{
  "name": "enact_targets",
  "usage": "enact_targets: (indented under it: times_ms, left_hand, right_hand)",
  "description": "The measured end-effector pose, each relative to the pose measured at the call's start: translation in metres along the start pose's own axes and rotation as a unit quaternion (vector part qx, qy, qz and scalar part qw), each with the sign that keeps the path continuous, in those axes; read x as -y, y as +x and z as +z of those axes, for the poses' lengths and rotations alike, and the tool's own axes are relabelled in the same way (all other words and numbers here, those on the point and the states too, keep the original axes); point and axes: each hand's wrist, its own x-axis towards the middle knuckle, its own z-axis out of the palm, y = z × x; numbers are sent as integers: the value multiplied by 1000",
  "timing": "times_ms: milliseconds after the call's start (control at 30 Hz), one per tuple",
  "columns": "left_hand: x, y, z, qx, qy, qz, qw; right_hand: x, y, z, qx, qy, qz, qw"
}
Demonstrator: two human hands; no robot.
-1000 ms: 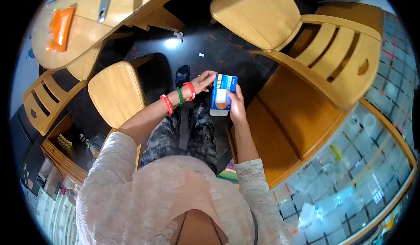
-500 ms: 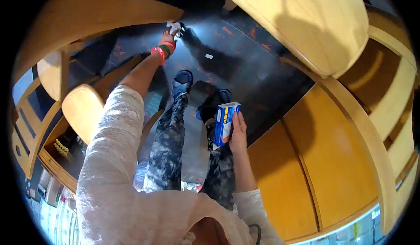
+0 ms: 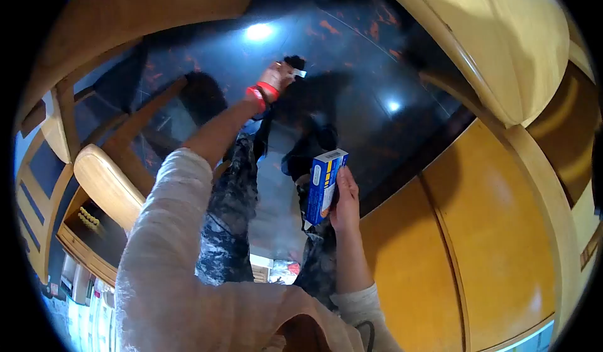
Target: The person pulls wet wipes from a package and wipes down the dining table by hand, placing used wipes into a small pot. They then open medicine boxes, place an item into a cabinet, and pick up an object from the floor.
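Note:
My right hand (image 3: 345, 196) grips a blue and white cardboard box (image 3: 323, 187) with yellow marks, holding it upright over my legs. Low by the dark floor (image 3: 361, 56), my left hand (image 3: 278, 77) has its fingers closed, with a small white paper scrap (image 3: 299, 73) at the fingertips. Whether more paper is tucked inside that hand is hidden. Red bangles (image 3: 262, 93) circle the left wrist.
Wooden chairs stand on the left (image 3: 110, 182) and a pale wooden seat (image 3: 496, 44) at the upper right. A wooden cabinet (image 3: 496, 226) lies along the right. A curved wooden edge (image 3: 144, 12) spans the upper left.
My left hand has moved right and slightly nearer, to where a white scrap lay on the floor. White crumpled paper showed in it earlier. My right hand still holds the box.

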Motion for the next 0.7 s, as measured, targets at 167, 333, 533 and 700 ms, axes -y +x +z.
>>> enact_targets:
  times_ms: [167,333,533,700]
  left_hand:
    - [11,33,75,29,37,-64,997]
    - [-26,19,42,122,31,-102,987]
    - [-65,-51,-24,216,-53,-256,941]
    - [-88,-111,-74,73,-132,-338,929]
  right_hand:
    - [14,-3,12,-25,-7,30,999]
    - [1,6,-1,-13,40,37,998]
    - [-23,4,20,6,37,-15,999]
    - [-23,-48,30,-9,30,-59,998]
